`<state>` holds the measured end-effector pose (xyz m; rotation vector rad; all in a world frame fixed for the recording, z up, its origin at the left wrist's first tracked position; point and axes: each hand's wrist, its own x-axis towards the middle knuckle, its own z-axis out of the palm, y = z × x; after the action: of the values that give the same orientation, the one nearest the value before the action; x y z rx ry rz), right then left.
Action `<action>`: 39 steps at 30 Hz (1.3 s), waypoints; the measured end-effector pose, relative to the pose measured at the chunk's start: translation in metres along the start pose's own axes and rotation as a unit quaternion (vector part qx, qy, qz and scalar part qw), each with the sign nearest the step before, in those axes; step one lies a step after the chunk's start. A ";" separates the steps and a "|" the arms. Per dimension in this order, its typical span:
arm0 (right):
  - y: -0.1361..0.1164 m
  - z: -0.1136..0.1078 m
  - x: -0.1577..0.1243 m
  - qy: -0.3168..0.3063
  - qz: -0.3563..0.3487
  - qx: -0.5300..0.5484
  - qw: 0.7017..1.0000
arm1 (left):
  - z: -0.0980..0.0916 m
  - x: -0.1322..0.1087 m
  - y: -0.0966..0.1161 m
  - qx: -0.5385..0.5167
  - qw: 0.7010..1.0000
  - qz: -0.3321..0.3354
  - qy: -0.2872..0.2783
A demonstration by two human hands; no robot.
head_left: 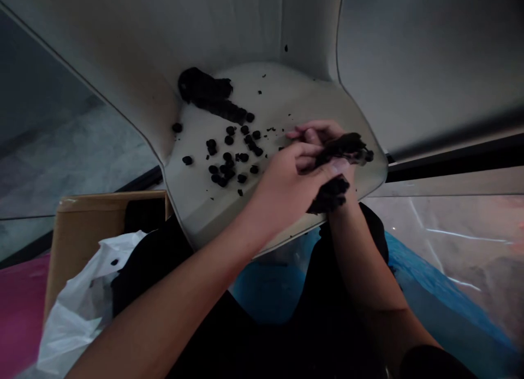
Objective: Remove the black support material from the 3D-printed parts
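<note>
Both my hands meet over the right part of a pale chair seat (282, 95). My left hand (286, 179) is closed on a black ragged strip (347, 144), its thumb pressed along it. Behind it, my right hand (323, 130) has curled fingers around the same strip, and part of its palm is hidden. Another lobe of the black material hangs below my left thumb; whether it joins the strip is unclear. Several small round black pieces (227, 158) lie scattered on the seat's left half. Two long dark ragged pieces (204, 87) rest near the backrest.
Black crumbs dot the seat. At lower left stands a cardboard box (82, 215) with a white plastic bag (85, 291) against it. Blue plastic sheeting (434, 280) lies at lower right. My knees are under the seat's front edge.
</note>
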<state>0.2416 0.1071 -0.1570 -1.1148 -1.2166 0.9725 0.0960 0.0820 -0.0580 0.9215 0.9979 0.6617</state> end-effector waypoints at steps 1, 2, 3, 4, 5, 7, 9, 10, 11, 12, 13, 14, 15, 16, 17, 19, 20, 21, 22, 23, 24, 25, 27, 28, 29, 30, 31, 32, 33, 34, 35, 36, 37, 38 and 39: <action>-0.002 -0.009 -0.001 0.021 0.001 0.011 1.000 | -0.003 0.003 -0.001 0.000 1.000 0.004 0.021; -0.003 -0.018 -0.001 0.026 0.011 0.026 0.999 | -0.006 0.006 -0.002 0.003 0.999 0.013 0.037; -0.006 -0.026 -0.002 0.015 0.030 0.044 0.998 | -0.009 0.010 -0.004 0.010 0.998 0.025 0.051; -0.010 -0.033 -0.003 -0.007 0.053 0.063 0.997 | -0.011 0.014 -0.006 0.019 0.997 0.044 0.063; -0.015 -0.039 -0.003 -0.032 0.076 0.083 0.993 | -0.013 0.018 -0.009 0.028 0.995 0.065 0.070; -0.028 -0.044 -0.005 -0.064 0.096 0.120 0.986 | -0.013 0.024 -0.013 0.035 0.990 0.107 0.089; -0.041 -0.042 -0.008 -0.058 0.085 0.151 0.983 | -0.011 0.027 -0.015 0.023 0.983 0.137 0.121; -0.046 -0.039 -0.010 -0.057 0.081 0.164 0.981 | -0.009 0.028 -0.016 0.012 0.979 0.147 0.139; -0.050 -0.035 -0.011 -0.055 0.078 0.171 0.981 | -0.006 0.028 -0.016 0.000 0.975 0.157 0.156; -0.052 -0.031 -0.014 -0.054 0.079 0.168 0.981 | -0.005 0.028 -0.015 -0.011 0.972 0.166 0.166; -0.053 -0.026 -0.016 -0.046 0.079 0.159 0.983 | -0.003 0.028 -0.015 -0.020 0.970 0.174 0.169; -0.054 -0.022 -0.018 -0.031 0.077 0.145 0.986 | -0.002 0.028 -0.015 -0.027 0.969 0.179 0.166; -0.053 -0.018 -0.019 -0.012 0.072 0.131 0.989 | -0.001 0.028 -0.014 -0.035 0.969 0.182 0.164; -0.053 -0.015 -0.020 0.009 0.067 0.119 0.991 | -0.001 0.027 -0.014 -0.045 0.969 0.181 0.160; -0.052 -0.013 -0.021 0.025 0.060 0.111 0.992 | -0.001 0.027 -0.014 -0.057 0.970 0.180 0.152; -0.051 -0.011 -0.021 0.042 0.043 0.105 0.993 | -0.003 0.026 -0.014 -0.080 0.976 0.166 0.114; -0.051 -0.012 -0.020 0.046 0.035 0.106 0.993 | -0.004 0.024 -0.014 -0.087 0.981 0.151 0.082; -0.051 -0.013 -0.020 0.050 0.028 0.108 0.993 | -0.005 0.022 -0.014 -0.090 0.986 0.130 0.049; -0.050 -0.014 -0.019 0.054 0.023 0.111 0.992 | -0.006 0.020 -0.014 -0.090 0.990 0.107 0.023; -0.050 -0.016 -0.018 0.059 0.019 0.115 0.991 | -0.007 0.018 -0.015 -0.088 0.992 0.086 0.006; -0.049 -0.017 -0.018 0.067 0.017 0.117 0.991 | -0.008 0.016 -0.015 -0.085 0.994 0.072 0.002; -0.049 -0.018 -0.018 0.075 0.017 0.118 0.990 | -0.009 0.015 -0.015 -0.081 0.994 0.067 0.008; -0.047 -0.019 -0.018 0.080 0.022 0.122 0.989 | -0.010 0.013 -0.014 -0.064 0.995 0.075 0.033; -0.046 -0.019 -0.018 0.074 0.025 0.129 0.988 | -0.010 0.013 -0.014 -0.054 0.994 0.082 0.044; -0.045 -0.020 -0.018 0.063 0.028 0.140 0.988 | -0.011 0.014 -0.013 -0.046 0.994 0.089 0.053; -0.044 -0.021 -0.018 0.048 0.032 0.153 0.987 | -0.012 0.015 -0.012 -0.040 0.993 0.096 0.060; -0.043 -0.022 -0.018 0.031 0.035 0.165 0.985 | -0.012 0.016 -0.011 -0.035 0.992 0.105 0.064; -0.042 -0.023 -0.018 0.015 0.040 0.171 0.984 | -0.013 0.018 -0.010 -0.029 0.990 0.116 0.070; -0.041 -0.024 -0.018 0.002 0.045 0.170 0.984 | -0.013 0.019 -0.009 -0.020 0.988 0.128 0.080; -0.040 -0.025 -0.018 -0.008 0.051 0.165 0.985 | -0.013 0.021 -0.009 -0.006 0.986 0.139 0.093; -0.039 -0.025 -0.018 -0.015 0.054 0.156 0.986 | -0.013 0.022 -0.010 0.013 0.982 0.151 0.109; -0.039 -0.025 -0.018 -0.017 0.054 0.145 0.988 | -0.012 0.023 -0.011 0.033 0.978 0.162 0.126; -0.039 -0.024 -0.018 -0.015 0.050 0.132 0.990 | -0.012 0.023 -0.012 0.055 0.973 0.173 0.142; -0.038 -0.022 -0.018 -0.008 0.043 0.120 0.992 | -0.011 0.024 -0.013 0.076 0.968 0.185 0.155; -0.039 -0.020 -0.018 0.002 0.036 0.109 0.993 | -0.010 0.024 -0.014 0.096 0.962 0.197 0.166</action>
<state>0.2586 0.0799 -0.1229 -0.9924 -1.0451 1.1289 0.0973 0.0984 -0.0828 1.2238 1.2022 1.0945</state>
